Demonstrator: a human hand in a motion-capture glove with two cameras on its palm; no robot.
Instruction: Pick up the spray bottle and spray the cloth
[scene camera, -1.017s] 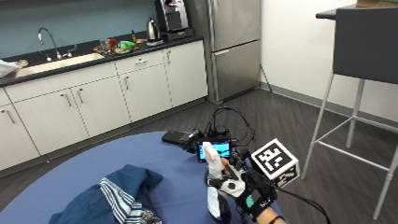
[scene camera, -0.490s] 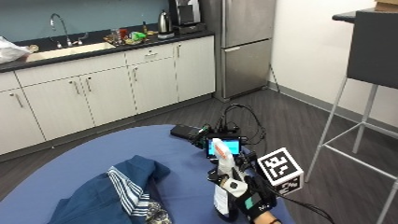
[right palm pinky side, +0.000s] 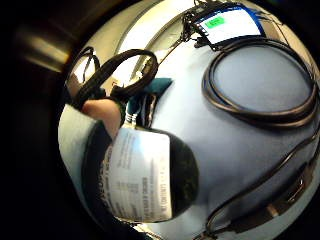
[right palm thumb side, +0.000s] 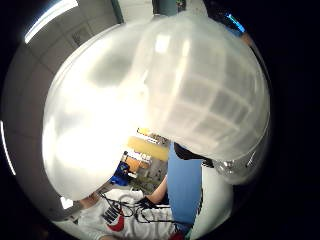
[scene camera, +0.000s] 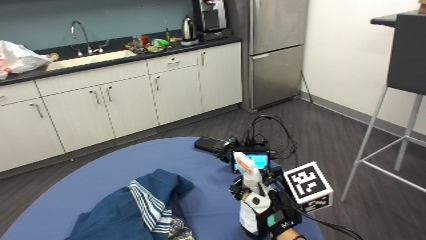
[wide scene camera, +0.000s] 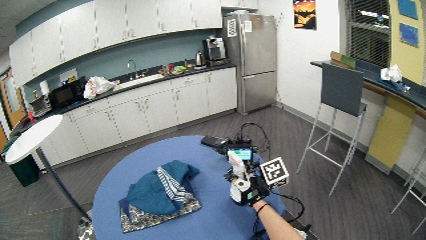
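Kitchen-side blue table (scene camera: 200, 165) carries the cloth (scene camera: 140, 207); the right hand (scene camera: 269, 215) has fingers wrapped around the stiff, probably light spray bottle (scene camera: 251, 197) at its body.

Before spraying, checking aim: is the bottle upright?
Upright: spray bottle stands vertical in the gloved right hand, head on top.

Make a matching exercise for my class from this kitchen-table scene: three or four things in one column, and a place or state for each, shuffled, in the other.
Things
1. spray bottle
2. blue cloth
3. kettle
4. white bag

Places or states
A. on the counter beside the sink
B. lying crumpled on the blue table
C. gripped upright by the gloved right hand
D. on the counter near the fridge

Pairs: 1-C, 2-B, 3-D, 4-A
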